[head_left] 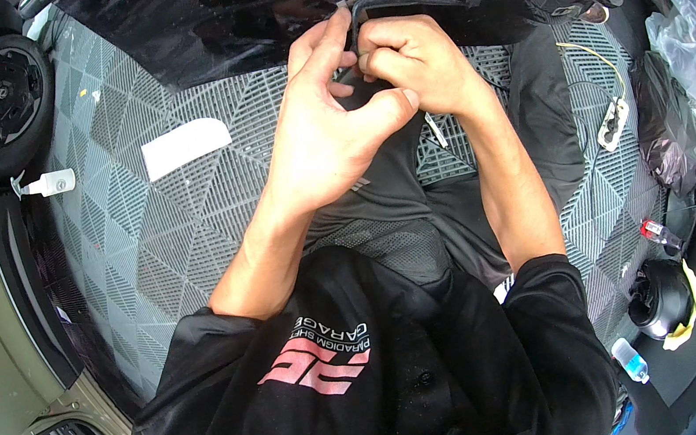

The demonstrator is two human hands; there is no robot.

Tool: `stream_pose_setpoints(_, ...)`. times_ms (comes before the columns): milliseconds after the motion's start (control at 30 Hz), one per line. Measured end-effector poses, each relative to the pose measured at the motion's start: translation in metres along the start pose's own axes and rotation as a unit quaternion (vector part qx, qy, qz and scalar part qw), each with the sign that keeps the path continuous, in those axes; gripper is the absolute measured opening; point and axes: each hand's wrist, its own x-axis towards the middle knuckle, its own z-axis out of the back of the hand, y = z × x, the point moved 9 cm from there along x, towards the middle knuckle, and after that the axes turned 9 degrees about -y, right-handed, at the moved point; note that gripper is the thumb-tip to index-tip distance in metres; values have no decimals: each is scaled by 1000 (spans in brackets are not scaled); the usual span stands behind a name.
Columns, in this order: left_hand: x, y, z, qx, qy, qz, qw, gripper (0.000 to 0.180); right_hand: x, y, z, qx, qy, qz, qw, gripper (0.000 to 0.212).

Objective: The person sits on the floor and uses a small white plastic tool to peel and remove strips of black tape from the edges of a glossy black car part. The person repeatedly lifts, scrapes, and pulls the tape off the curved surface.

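Note:
A glossy black car body panel (223,23) stretches across the far side in front of me. My left hand (321,119) is up at its lower edge, index finger reaching to the edge and thumb spread toward the other hand. Close beside it, my right hand (416,56) has its fingers curled in a pinch at the same edge. A thin dark strip (356,13) shows between the two hands at the panel. What the right fingertips grip is hidden by the fingers.
Grey grid tiles (165,243) cover the floor. On the left are a white rounded card (187,147), a spray bottle (54,182) and a wheel (3,92). A power strip (613,124), plastic bags (668,119), a red-handled tool (657,232) and a small bottle (630,360) lie right.

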Motion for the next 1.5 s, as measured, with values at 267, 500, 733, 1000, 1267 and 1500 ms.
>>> stream_pose_setpoints(267,1,-1,0,20,10,-6,1000,101,1,0,0,-12,2,10,1000,21)
stream_pose_setpoints(500,3,0,0,18,13,6,1000,99,1,0,-1,-19,13,13,1000,20)
stream_pose_setpoints(733,4,-7,1,29,9,1,1000,95,2,1,-1,-34,14,23,999,21)
stream_pose_setpoints(1000,6,-12,3,61,8,-15,998,93,2,0,-2,-32,25,13,999,21)
stream_pose_setpoints(1267,5,-12,2,68,12,-10,998,94,3,0,-1,-30,20,18,999,21)
stream_pose_setpoints(1500,7,-13,1,88,12,-26,996,92,2,-1,-1,-24,19,2,1000,20)
